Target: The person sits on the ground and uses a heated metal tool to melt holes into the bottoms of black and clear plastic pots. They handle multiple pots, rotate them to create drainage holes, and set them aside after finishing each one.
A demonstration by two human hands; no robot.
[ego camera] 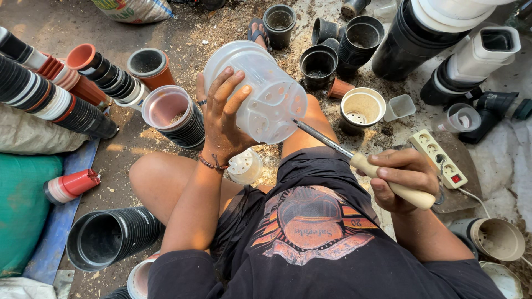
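Clear plastic pot [255, 91], centre of frame, base with holes turned toward the person: likely light, thin-walled, slick and easily cracked; left hand [221, 119] clasps its side wall, right hand [402, 177] closed round wooden-handled soldering tool [360, 163], tip at the base

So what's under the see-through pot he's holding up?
Beneath the clear pot, held by the left hand, a small white pot lies by the knee on sawdust-strewn ground. The hand and pot cover the rest.
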